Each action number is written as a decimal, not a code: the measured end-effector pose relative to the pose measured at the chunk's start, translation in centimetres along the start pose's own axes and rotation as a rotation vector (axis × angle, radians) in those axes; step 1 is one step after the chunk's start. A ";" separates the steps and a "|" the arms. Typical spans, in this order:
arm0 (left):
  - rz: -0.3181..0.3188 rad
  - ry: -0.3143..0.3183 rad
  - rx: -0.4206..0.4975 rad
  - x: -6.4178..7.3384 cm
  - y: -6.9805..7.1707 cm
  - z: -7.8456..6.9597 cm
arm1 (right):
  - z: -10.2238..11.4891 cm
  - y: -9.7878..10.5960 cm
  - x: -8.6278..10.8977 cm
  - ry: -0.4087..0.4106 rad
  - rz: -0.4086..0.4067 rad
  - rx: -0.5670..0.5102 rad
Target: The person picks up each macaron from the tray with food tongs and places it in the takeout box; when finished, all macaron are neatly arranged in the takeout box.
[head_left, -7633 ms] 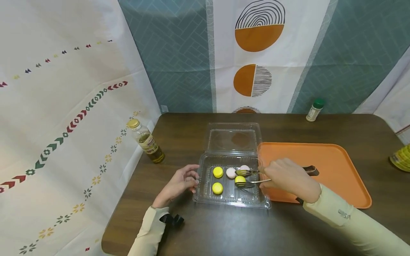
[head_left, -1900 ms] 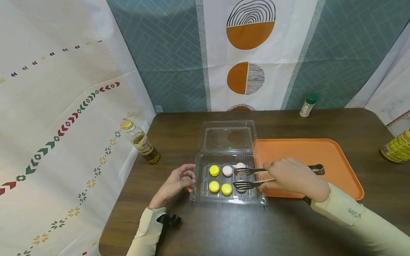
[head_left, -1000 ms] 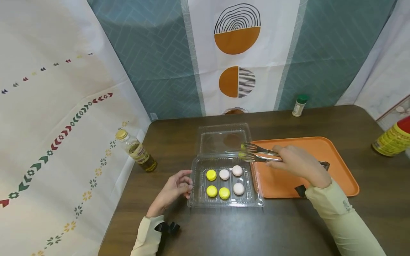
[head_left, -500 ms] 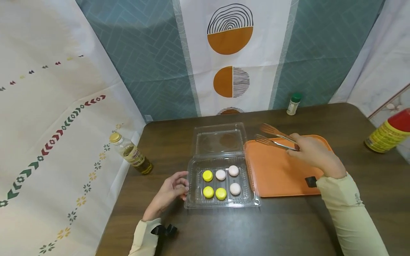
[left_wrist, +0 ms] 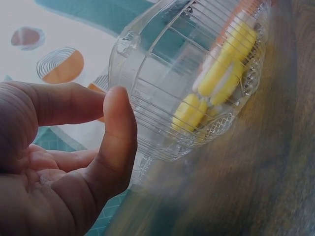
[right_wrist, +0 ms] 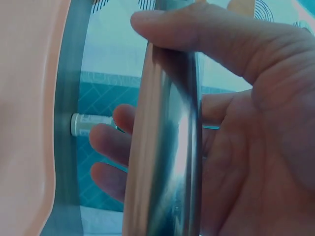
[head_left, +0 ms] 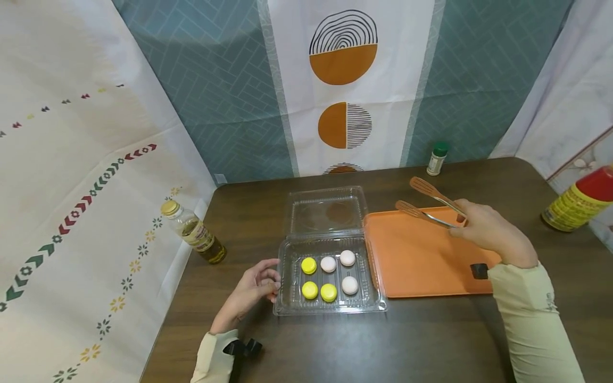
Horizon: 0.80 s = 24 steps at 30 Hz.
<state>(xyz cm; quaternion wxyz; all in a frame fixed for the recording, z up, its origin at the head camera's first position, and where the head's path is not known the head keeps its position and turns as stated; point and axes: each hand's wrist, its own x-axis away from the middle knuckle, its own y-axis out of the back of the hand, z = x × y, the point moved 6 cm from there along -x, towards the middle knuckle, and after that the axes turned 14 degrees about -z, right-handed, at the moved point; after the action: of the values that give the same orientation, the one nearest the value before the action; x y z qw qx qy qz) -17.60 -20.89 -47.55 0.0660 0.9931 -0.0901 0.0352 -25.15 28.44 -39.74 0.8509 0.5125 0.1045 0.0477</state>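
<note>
A hinged clear plastic container (head_left: 330,306) lies open on the table with its lid (head_left: 306,213) folded back. Three yellow macarons (head_left: 329,292) and three pale pink macarons (head_left: 350,285) sit in its base in two rows. At the left wall, my left hand (head_left: 251,292) pinches the rim between thumb and index finger, as the left wrist view shows up close. My right hand (head_left: 493,234) grips metal tongs (head_left: 433,218) over the back of the orange tray (head_left: 421,266). The tongs' two slotted tips stand apart, with nothing between them, pointing to the back left.
An oil bottle (head_left: 193,231) with a yellow cap stands at the table's left edge. Toward the back right is a small green-capped shaker (head_left: 437,158). A yellow container with a red lid (head_left: 577,205) stands at the far right. Patterned cloths hang behind the table.
The tongs have left the container and moved right, over the tray, in my right hand. A third pale macaron now lies at the front right of the base. My left hand stays at the rim.
</note>
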 end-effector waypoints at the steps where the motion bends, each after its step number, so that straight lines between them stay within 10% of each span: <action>1: 0.000 0.001 -0.002 0.0 0.0 0.0 | -0.2 0.1 0.0 -0.005 -0.005 -0.003; 24: 0.011 -0.027 0.001 0.2 -0.1 -0.1 | -7.7 2.9 2.0 -0.208 -0.113 0.084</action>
<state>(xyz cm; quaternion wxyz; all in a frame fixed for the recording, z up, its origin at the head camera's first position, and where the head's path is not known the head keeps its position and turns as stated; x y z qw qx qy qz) -17.41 -20.78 -47.42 0.0642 0.9930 -0.0964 0.0224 -24.89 36.85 -40.96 0.8364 0.5431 0.0464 -0.0579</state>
